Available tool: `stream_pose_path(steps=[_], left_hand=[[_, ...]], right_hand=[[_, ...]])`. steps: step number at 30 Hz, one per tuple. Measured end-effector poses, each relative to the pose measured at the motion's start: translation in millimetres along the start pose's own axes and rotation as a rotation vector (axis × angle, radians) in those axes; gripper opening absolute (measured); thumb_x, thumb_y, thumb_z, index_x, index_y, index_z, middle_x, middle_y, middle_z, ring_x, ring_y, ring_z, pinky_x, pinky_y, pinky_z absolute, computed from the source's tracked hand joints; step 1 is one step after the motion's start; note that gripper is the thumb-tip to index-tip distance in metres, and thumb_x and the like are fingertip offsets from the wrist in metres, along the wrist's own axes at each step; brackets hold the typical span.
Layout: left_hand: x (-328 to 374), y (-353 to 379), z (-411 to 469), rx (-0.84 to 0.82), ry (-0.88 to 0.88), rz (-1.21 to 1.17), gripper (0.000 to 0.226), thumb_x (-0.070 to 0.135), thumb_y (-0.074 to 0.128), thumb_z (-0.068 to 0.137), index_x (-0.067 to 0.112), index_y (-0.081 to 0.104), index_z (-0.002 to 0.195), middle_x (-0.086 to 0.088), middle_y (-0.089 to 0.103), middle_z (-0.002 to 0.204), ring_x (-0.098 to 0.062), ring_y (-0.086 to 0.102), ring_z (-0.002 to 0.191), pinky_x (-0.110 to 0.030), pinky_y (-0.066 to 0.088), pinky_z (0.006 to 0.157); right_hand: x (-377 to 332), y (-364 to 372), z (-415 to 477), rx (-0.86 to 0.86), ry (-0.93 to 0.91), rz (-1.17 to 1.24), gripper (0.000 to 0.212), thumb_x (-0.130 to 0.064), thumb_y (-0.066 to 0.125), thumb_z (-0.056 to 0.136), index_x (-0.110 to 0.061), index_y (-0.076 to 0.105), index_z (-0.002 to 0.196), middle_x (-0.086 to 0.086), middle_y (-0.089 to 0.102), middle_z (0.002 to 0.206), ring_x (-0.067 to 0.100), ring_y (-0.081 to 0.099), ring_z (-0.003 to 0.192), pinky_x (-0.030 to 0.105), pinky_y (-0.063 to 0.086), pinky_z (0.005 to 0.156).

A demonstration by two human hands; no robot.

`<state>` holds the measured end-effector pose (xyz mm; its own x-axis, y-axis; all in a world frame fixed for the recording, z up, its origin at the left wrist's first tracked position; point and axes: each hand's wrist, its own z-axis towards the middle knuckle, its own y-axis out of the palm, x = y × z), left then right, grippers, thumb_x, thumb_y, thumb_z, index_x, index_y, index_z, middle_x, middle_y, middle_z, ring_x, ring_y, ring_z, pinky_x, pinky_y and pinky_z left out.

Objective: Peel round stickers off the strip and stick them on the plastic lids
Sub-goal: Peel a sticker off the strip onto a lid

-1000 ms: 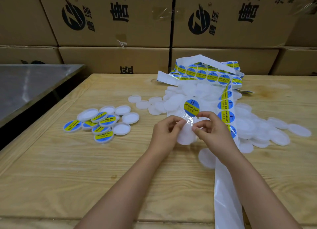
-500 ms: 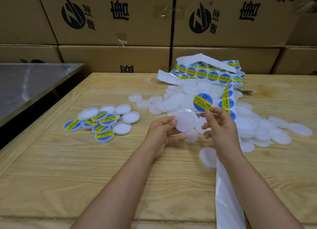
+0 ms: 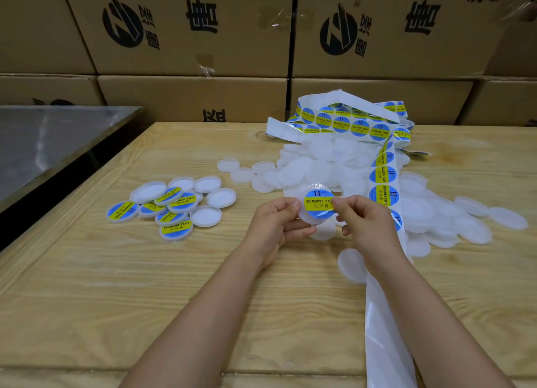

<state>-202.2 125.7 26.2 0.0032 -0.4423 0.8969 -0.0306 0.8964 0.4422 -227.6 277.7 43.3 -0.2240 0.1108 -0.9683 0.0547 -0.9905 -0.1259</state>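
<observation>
Two bare hands meet above the middle of the wooden bench (image 3: 87,315) in the head view. The left hand (image 3: 276,228) has its grip closed on the left edge of a white plastic lid (image 3: 308,217), thumb on top and fingers underneath. The right hand (image 3: 366,228) pinches the right edge of a round sticker (image 3: 318,204), blue with a yellow band reading "SOLDERING PASTE", which lies over the face of that lid. Whether the sticker is pressed down all over cannot be told; its upper edge shows a glossy, slightly lifted rim.

Just right of the hands, the sticker strip (image 3: 383,175) runs down from a tangled heap at the back of the bench, carrying more blue and yellow stickers, and passes under the right wrist. Its bare backing (image 3: 383,344) hangs off the near edge of the bench. A loose pile of plain lids (image 3: 319,161) spreads behind and to the right of the hands, partly under the strip. One plain lid (image 3: 351,265) lies alone beside the right forearm.

Well apart on the left sits a small cluster of finished lids (image 3: 174,204), some showing stickers and some turned hollow side up. Stacked cardboard boxes (image 3: 191,24) stand behind the bench, and a metal surface (image 3: 52,143) sits at far left.
</observation>
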Motion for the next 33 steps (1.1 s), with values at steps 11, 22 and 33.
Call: stream_pose_path(steps=[11,22,33], left_hand=[[-2.2,1.9,-1.0,-0.044,-0.004,-0.022,0.021,0.016,0.048,0.096,0.002,0.063,0.095,-0.011,0.074,0.088,-0.024,0.072,0.084,-0.028,0.058,0.066],[-3.3,2.3,-1.7,-0.035,0.041,0.057,0.019,0.011,0.048,0.097,0.007,0.063,0.087,-0.010,0.074,0.087,-0.023,0.072,0.082,-0.030,0.059,0.070],[-5.6,5.5,-1.4,0.001,0.057,0.134,0.016,0.013,0.051,0.096,0.006,0.064,0.090,-0.011,0.073,0.085,-0.023,0.071,0.077,-0.034,0.059,0.076]], right_hand=[[5.8,-1.3,2.7,0.008,-0.025,-0.016,0.021,-0.018,0.065,0.087,-0.012,0.062,0.067,0.003,0.053,0.062,0.001,0.043,0.047,0.009,0.039,0.047],[6.7,-3.5,4.0,0.022,-0.053,-0.109,0.021,-0.022,0.068,0.085,-0.014,0.063,0.066,0.001,0.050,0.059,0.009,0.040,0.055,0.029,0.039,0.061],[8.6,-0.4,1.0,0.102,-0.159,-0.334,0.020,-0.025,0.068,0.084,-0.013,0.063,0.069,0.001,0.056,0.059,0.012,0.046,0.054,0.017,0.034,0.052]])
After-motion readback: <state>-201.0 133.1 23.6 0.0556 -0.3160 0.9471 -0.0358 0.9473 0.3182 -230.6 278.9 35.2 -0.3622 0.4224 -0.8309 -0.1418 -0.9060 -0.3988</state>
